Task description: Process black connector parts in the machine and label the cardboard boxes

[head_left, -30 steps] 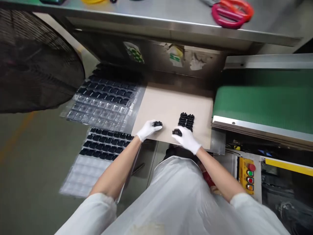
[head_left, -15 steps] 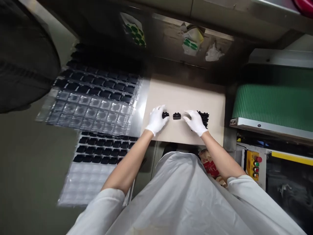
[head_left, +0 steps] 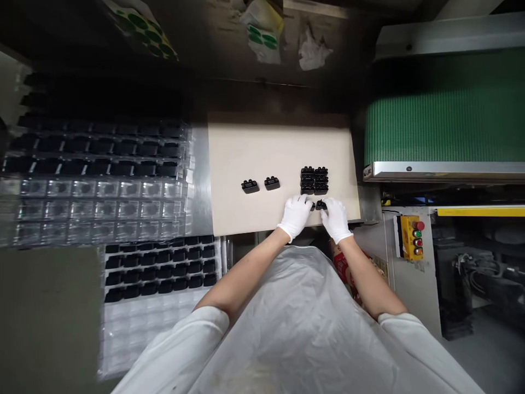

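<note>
Both my hands wear white gloves and are close together at the front right of a beige board [head_left: 233, 148]. My right hand [head_left: 335, 218] has its fingers closed on a small black moulded part [head_left: 321, 204] with knobs on top. My left hand [head_left: 296, 214] grips another black part, mostly covered by its fingertips. Just beyond the hands stands a tight two-column block of the same black parts [head_left: 314, 180]. Two more parts, a left one [head_left: 249, 186] and a right one [head_left: 272, 183], lie apart on the board's left half.
To the left are overlapping clear plastic trays [head_left: 109, 208], some pockets filled with black parts. A lower white tray [head_left: 143, 312] also holds black parts. On the right is a green conveyor belt [head_left: 443, 126] with a metal edge, above a yellow button box [head_left: 411, 238].
My left hand has left the part at the board's left and moved right, beside my right hand. Both are now at the near side of the block. The view has turned and shifted.
</note>
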`<state>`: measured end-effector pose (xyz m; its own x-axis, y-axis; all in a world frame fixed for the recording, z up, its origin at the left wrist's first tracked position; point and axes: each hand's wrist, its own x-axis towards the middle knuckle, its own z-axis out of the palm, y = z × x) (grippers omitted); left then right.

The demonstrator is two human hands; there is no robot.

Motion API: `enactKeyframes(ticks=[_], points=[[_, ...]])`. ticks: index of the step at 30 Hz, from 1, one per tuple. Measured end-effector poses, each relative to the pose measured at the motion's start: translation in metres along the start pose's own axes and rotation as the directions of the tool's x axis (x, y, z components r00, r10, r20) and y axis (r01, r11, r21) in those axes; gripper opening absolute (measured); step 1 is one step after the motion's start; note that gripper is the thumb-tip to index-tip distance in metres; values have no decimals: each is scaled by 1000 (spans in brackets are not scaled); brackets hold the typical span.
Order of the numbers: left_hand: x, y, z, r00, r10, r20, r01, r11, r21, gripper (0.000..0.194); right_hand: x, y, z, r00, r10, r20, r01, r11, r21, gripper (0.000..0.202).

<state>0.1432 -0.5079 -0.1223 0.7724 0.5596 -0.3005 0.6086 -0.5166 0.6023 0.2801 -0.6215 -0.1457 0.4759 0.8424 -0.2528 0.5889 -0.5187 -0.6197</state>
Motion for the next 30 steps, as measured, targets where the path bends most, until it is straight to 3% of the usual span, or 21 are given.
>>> enactKeyframes(ticks=[3,5,7,9,11,13,15,17,18,19,21,23,25,27,28,29,30], points=[[-3,-9,9,998,-61,13,62,993,-101,17,3,12,9,999,50,8,-51,988,145,34],[-6,-13,13,994,-108,-13,104,983,-150,29,6,18,13,994,108,3,-105,960,260,32],[-12,-13,13,977,-210,-32,185,917,-354,46,4,23,10,985,172,12,-162,900,405,35],[-22,-9,11,947,-321,37,265,708,-654,57,-9,30,-1,977,210,44,-198,808,555,41],[-34,3,7,928,-344,145,303,466,-831,50,-34,41,-22,975,210,77,-206,706,678,45],[-46,26,8,929,-287,231,323,328,-888,42,-66,59,-47,965,227,133,-228,470,853,41],[-54,60,15,901,-222,373,393,55,-918,38,-98,80,-71,939,248,239,-253,27,967,35],[-57,102,31,826,-125,550,512,-241,-824,32,-125,97,-90,908,233,349,-234,-410,882,28],[-58,124,42,778,-79,624,571,-327,-753,29,-135,105,-97,894,224,388,-223,-530,818,23],[-57,146,54,732,-51,680,624,-350,-698,26,-142,112,-104,882,223,414,-210,-601,771,18],[-51,188,78,654,-25,756,717,-300,-630,18,-153,127,-115,866,260,427,-167,-654,738,15],[-38,230,98,606,-21,795,782,-170,-600,16,-164,148,-130,857,336,391,-81,-662,745,16],[-17,277,113,615,1,788,787,47,-615,17,-187,175,-153,842,423,334,47,-676,736,16],[9,338,130,677,101,729,677,303,-671,18,-227,204,-189,809,537,238,206,-639,741,16],[22,374,142,708,192,679,569,413,-711,18,-253,217,-211,755,641,141,306,-535,788,16],[33,413,156,730,297,616,440,486,-755,19,-281,231,-236,662,750,9,401,-364,841,15],[43,453,173,737,415,534,296,513,-806,19,-308,244,-261,502,844,-188,462,-78,883,16]])
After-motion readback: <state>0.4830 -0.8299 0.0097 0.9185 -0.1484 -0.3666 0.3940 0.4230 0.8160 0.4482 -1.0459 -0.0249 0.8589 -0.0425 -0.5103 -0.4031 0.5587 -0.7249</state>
